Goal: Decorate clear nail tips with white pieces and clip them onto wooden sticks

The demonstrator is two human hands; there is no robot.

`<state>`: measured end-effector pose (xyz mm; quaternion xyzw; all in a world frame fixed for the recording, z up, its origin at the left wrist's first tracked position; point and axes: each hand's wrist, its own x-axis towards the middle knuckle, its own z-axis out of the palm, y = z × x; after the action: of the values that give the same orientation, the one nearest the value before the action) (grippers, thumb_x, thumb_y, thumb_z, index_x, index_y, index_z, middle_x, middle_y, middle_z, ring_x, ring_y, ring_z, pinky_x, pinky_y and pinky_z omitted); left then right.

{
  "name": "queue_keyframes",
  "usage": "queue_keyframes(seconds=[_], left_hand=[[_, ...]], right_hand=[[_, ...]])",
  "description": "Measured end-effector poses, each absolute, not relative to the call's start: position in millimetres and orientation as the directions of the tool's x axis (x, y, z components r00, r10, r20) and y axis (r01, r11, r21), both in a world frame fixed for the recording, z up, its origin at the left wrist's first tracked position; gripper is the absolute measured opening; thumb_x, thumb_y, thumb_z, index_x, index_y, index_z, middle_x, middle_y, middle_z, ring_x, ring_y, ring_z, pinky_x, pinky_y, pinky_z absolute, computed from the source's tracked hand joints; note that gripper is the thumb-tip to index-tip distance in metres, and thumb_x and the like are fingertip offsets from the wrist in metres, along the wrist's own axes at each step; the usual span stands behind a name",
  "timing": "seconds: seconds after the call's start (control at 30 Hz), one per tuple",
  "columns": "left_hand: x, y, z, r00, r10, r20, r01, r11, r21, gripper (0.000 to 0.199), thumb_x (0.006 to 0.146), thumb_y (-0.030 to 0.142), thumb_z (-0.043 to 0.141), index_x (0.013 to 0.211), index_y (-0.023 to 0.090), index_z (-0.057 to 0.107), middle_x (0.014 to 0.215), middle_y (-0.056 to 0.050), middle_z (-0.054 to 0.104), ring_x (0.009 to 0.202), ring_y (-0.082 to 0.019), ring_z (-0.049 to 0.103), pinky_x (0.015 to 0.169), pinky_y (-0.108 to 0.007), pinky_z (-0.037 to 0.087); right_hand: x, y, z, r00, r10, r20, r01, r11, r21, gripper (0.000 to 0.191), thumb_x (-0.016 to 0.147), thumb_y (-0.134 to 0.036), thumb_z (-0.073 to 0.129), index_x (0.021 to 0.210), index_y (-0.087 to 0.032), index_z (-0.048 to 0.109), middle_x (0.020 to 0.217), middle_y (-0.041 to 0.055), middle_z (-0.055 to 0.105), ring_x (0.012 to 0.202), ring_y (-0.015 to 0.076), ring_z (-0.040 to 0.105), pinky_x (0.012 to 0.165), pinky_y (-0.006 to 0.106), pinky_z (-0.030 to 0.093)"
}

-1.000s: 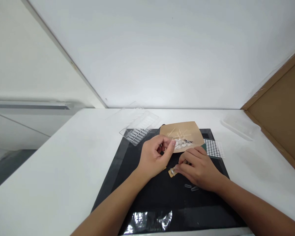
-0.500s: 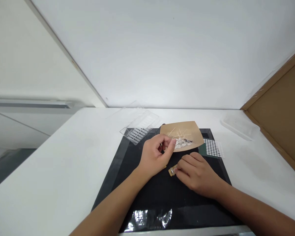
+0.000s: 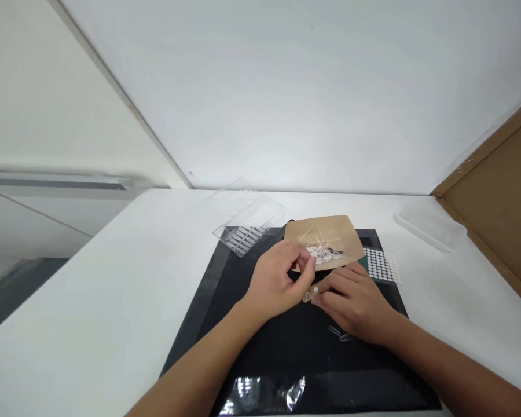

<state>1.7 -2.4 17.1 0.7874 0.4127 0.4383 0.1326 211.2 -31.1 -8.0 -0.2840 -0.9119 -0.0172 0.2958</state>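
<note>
My left hand (image 3: 278, 275) is closed in a pinch beside the tan paper tray (image 3: 351, 240); whatever its fingertips hold is too small to make out. Between the fingers of my right hand (image 3: 351, 298) is a small tan strip (image 3: 311, 293), with a white dot and a shiny metallic bit at its visible end. The rest of the strip is covered by the hand. Inside the tray lie white scraps (image 3: 323, 253) and several thin pale sticks (image 3: 330, 238). Small clear slender pieces (image 3: 341, 334) rest on the black mat (image 3: 282, 356) below my right hand.
Farther left, a clear compartmented plastic case (image 3: 243, 237) overlaps the mat's back corner. A sheet of white round dots (image 3: 381, 265) sticks out at the right. Beyond it are a translucent shallow tray (image 3: 429, 227) and a cardboard panel (image 3: 499, 191) along the side.
My left hand has come slightly right and down, closer to the strip. The strip has shifted right and its white dot now shows. Clear slender pieces are now visible below my right hand.
</note>
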Motion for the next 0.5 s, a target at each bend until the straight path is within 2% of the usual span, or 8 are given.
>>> queue_keyframes(seconds=[0.13,0.23,0.37,0.5], left_hand=[[-1.1,-0.2,14.0,0.428,0.714,0.554,0.545,-0.693,0.472,0.009,0.093,0.016,0.059,0.086,0.021,0.06,0.073,0.0,0.065,0.075,-0.017,0.06,0.069,-0.03,0.047],[-2.3,1.8,11.1,0.465,0.694,0.55,0.578,-0.708,0.405,0.008,0.093,0.016,0.059,0.087,0.021,0.06,0.073,-0.001,0.065,0.075,-0.018,0.059,0.07,-0.031,0.047],[-2.2,2.2,10.6,0.457,0.675,0.579,0.604,-0.714,0.355,0.009,0.093,0.015,0.06,0.087,0.021,0.059,0.074,0.0,0.066,0.076,-0.018,0.059,0.071,-0.031,0.048],[-2.1,1.4,11.5,0.456,0.655,0.603,0.615,-0.722,0.318,0.009,0.093,0.014,0.06,0.088,0.021,0.058,0.073,0.0,0.065,0.076,-0.018,0.059,0.071,-0.031,0.048]], right_hand=[[216.4,-30.2,-12.2,-0.581,0.587,0.564,0.556,0.792,-0.251,0.017,0.101,-0.014,0.062,0.088,-0.02,0.069,0.088,-0.0001,0.073,0.078,0.0146,0.061,0.077,0.036,0.034],[216.2,-27.4,-18.0,-0.544,0.614,0.572,0.553,0.775,-0.306,0.013,0.103,-0.02,0.065,0.093,-0.022,0.072,0.088,-0.0009,0.073,0.08,0.0148,0.063,0.079,0.035,0.034],[213.4,-23.7,-23.5,-0.504,0.615,0.607,0.573,0.763,-0.298,0.014,0.103,-0.026,0.068,0.09,-0.022,0.073,0.085,-0.0012,0.075,0.08,0.015,0.064,0.079,0.035,0.033],[211.1,-22.2,-24.7,-0.519,0.6,0.61,0.599,0.763,-0.241,0.015,0.103,-0.028,0.07,0.089,-0.022,0.073,0.083,-0.0004,0.075,0.08,0.0157,0.063,0.08,0.036,0.034]])
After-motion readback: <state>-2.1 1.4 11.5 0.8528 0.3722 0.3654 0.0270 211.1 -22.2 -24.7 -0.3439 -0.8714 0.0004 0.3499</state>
